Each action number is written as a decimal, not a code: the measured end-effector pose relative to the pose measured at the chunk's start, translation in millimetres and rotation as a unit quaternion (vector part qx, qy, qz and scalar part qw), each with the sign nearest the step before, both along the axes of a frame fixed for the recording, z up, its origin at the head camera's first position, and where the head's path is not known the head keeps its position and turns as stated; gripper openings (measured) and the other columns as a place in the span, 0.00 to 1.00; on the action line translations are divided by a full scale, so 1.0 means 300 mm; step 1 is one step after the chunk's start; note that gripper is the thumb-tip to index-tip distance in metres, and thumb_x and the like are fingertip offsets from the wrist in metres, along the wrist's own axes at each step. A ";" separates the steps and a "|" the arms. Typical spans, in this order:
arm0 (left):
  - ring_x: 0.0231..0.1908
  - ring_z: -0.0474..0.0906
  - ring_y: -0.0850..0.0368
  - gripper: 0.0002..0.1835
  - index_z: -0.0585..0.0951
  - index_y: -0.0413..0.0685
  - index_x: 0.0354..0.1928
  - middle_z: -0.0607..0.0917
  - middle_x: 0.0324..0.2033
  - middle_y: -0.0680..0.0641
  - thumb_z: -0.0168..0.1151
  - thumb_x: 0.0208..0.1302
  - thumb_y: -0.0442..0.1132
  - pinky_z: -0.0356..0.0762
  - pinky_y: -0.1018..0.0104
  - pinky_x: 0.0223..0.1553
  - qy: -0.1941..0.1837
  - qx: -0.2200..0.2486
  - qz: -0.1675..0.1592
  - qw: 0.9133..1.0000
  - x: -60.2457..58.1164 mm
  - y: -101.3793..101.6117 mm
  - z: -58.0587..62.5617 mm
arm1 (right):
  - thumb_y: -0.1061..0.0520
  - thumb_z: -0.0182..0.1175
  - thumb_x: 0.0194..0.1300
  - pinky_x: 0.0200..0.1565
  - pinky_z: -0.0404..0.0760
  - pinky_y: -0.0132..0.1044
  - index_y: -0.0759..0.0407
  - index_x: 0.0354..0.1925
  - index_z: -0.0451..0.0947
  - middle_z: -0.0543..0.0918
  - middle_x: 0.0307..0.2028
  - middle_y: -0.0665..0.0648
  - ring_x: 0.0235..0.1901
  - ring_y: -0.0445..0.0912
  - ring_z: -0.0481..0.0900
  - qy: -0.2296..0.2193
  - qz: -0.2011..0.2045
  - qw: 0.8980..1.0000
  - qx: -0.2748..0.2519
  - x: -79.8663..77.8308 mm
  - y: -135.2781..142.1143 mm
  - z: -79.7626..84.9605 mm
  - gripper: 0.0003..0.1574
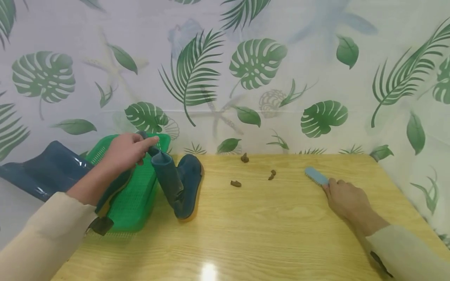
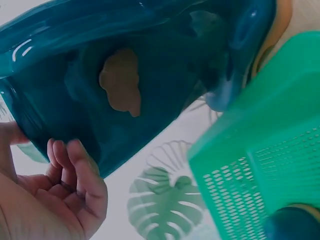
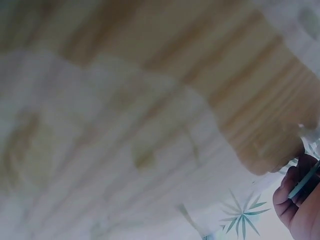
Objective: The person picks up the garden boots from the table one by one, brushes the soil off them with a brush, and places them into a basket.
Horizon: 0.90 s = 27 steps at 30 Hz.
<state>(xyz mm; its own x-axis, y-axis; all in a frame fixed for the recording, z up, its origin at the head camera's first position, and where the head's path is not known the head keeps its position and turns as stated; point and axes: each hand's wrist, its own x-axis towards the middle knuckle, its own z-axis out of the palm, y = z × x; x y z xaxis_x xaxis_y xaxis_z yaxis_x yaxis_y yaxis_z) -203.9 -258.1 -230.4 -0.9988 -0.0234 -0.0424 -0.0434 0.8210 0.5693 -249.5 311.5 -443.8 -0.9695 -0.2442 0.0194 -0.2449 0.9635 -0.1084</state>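
Note:
My left hand (image 1: 124, 152) pinches the shaft top of a dark blue rubber boot (image 1: 166, 177), which leans at the table's left with its orange-edged sole facing right. In the left wrist view, the left thumb and fingers lie at the edge of the blue shaft (image 2: 55, 110), and a brown patch of dirt (image 2: 121, 82) sticks to it. At the right of the table, my right hand (image 1: 348, 199) grips a light blue brush (image 1: 316, 176) by its handle, bristles near the tabletop. The right wrist view catches only the curled fingers and a sliver of the handle (image 3: 306, 181).
A second blue boot (image 1: 45, 168) lies across the green perforated basket (image 1: 130, 222) on the left. Brown clumps (image 1: 236, 184) are scattered mid-table, toward the back. Behind the wooden table (image 1: 246, 234) hangs a leaf-patterned sheet (image 1: 299, 78).

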 end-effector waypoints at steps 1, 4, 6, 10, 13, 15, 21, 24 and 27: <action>0.19 0.69 0.54 0.30 0.68 0.47 0.20 0.69 0.14 0.53 0.49 0.73 0.62 0.68 0.59 0.27 0.011 -0.024 -0.005 1.000 0.001 0.013 0.005 | 0.50 0.40 0.80 0.21 0.72 0.50 0.65 0.34 0.68 0.75 0.26 0.62 0.23 0.57 0.77 0.003 0.000 1.000 0.000 0.000 -0.001 -0.002 0.22; 0.16 0.61 0.55 0.27 0.65 0.50 0.16 0.63 0.12 0.54 0.47 0.74 0.53 0.61 0.60 0.24 0.044 -0.078 -0.017 0.996 0.003 0.044 0.020 | 0.50 0.41 0.80 0.21 0.72 0.49 0.64 0.33 0.67 0.74 0.25 0.61 0.22 0.56 0.76 0.016 0.001 1.000 -0.001 0.000 -0.002 -0.009 0.21; 0.15 0.58 0.56 0.23 0.64 0.50 0.15 0.61 0.12 0.54 0.44 0.71 0.47 0.58 0.61 0.22 0.059 -0.096 -0.028 0.993 0.001 0.058 0.027 | 0.50 0.41 0.80 0.21 0.72 0.49 0.64 0.33 0.67 0.74 0.25 0.61 0.22 0.56 0.76 0.020 0.002 1.000 0.001 -0.003 -0.001 -0.013 0.22; 0.15 0.54 0.57 0.20 0.62 0.50 0.15 0.60 0.12 0.53 0.39 0.68 0.41 0.56 0.62 0.21 0.077 -0.111 -0.054 0.989 -0.003 0.081 0.038 | 0.49 0.40 0.80 0.21 0.71 0.49 0.64 0.34 0.67 0.74 0.25 0.61 0.22 0.56 0.75 0.020 0.003 1.000 0.003 -0.008 0.001 -0.019 0.22; 0.15 0.52 0.57 0.19 0.61 0.49 0.15 0.59 0.12 0.53 0.37 0.67 0.38 0.53 0.62 0.21 0.106 -0.125 -0.077 0.984 -0.002 0.104 0.045 | 0.50 0.40 0.80 0.21 0.71 0.49 0.65 0.34 0.67 0.74 0.25 0.61 0.22 0.56 0.75 0.018 0.004 1.000 0.003 -0.011 -0.001 -0.023 0.23; 0.16 0.53 0.56 0.19 0.61 0.49 0.14 0.58 0.12 0.53 0.38 0.65 0.36 0.52 0.62 0.22 0.140 -0.137 -0.086 0.977 0.002 0.122 0.045 | 0.50 0.39 0.80 0.21 0.72 0.49 0.65 0.34 0.67 0.74 0.25 0.61 0.22 0.55 0.75 0.015 0.004 1.000 0.003 -0.012 -0.004 -0.027 0.23; 0.21 0.59 0.51 0.19 0.64 0.50 0.11 0.62 0.11 0.52 0.40 0.62 0.35 0.55 0.54 0.36 0.209 -0.205 -0.119 0.949 0.031 0.162 0.052 | 0.50 0.39 0.80 0.20 0.71 0.48 0.65 0.34 0.67 0.74 0.25 0.62 0.22 0.55 0.75 0.016 0.007 1.000 0.005 -0.007 -0.005 -0.035 0.23; 0.24 0.60 0.50 0.19 0.64 0.50 0.13 0.62 0.13 0.51 0.41 0.62 0.34 0.54 0.56 0.36 0.245 -0.248 -0.163 0.923 0.052 0.177 0.056 | 0.51 0.39 0.80 0.20 0.72 0.48 0.65 0.34 0.67 0.74 0.25 0.62 0.22 0.55 0.76 0.022 0.008 1.000 0.010 -0.006 -0.002 -0.035 0.22; 0.25 0.60 0.50 0.18 0.65 0.50 0.14 0.63 0.14 0.51 0.43 0.64 0.34 0.54 0.58 0.33 0.285 -0.265 -0.204 0.898 0.070 0.195 0.051 | 0.51 0.39 0.80 0.21 0.71 0.48 0.65 0.34 0.67 0.74 0.25 0.61 0.22 0.55 0.76 0.018 0.007 1.000 0.010 -0.001 0.001 -0.031 0.22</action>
<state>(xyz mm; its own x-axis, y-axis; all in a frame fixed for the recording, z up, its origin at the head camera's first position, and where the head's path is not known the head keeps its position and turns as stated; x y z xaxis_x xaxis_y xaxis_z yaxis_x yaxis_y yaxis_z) -182.8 -199.6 -215.0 -0.7852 0.4830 0.3875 0.4963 0.8651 -0.0727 -249.9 311.8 -453.2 -0.9649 -0.2579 0.0499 -0.2612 0.9619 -0.0803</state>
